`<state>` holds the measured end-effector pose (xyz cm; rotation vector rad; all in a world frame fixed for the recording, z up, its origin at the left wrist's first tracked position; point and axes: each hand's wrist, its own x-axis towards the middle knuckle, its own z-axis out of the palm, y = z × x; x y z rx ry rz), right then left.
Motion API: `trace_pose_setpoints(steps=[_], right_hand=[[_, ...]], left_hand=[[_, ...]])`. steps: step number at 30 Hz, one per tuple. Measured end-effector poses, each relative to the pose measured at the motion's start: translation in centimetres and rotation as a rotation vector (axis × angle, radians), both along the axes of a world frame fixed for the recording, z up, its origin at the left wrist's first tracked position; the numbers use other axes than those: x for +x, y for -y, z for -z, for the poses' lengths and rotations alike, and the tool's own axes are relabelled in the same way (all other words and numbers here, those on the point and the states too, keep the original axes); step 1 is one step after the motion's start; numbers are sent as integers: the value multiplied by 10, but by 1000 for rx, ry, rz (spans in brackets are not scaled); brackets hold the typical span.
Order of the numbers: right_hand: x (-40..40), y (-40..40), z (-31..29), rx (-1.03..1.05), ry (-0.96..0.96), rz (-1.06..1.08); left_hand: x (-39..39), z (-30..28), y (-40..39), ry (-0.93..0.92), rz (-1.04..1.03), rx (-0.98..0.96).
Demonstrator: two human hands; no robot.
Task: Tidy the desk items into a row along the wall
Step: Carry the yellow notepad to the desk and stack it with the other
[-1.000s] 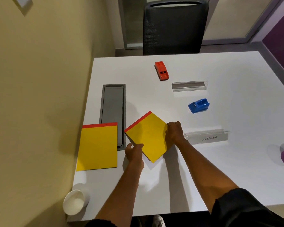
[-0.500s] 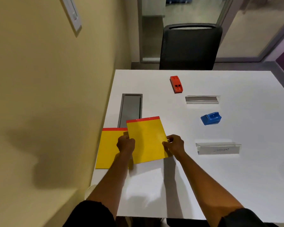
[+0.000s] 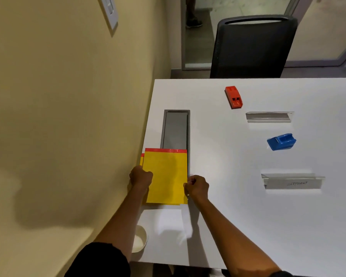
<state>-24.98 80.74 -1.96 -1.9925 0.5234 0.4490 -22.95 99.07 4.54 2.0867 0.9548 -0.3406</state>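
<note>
Two bare forearms in shot, nothing worn below the elbow on either side. The left hand (image 3: 141, 176) and right hand (image 3: 197, 186) carry no rings, watch or gloves. Dark, near-black short sleeves show at both arms: a rounded cuff on the left, a sliver at the right.

Lower left of centre: one pad (image 3: 165, 176) stacked on another pad (image 3: 141, 157), beside the wall (image 3: 58, 116), overlapping the near end of a recessed tray (image 3: 176, 129). Upper right: stapler (image 3: 233, 96), then a clear holder (image 3: 269, 117), a second stapler (image 3: 281, 141), a labelled holder (image 3: 293, 181) lower. Cup (image 3: 138, 239) bottom left at the desk (image 3: 248, 226) edge. Chair (image 3: 252, 47) behind.
</note>
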Motion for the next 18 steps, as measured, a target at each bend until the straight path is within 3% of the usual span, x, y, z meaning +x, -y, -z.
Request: trace_pose_setpoints(steps=[18], right_hand=[[-7,-32,16,-107,27,-30]], left_hand=[[-6,35,-16,-1,55,-39]])
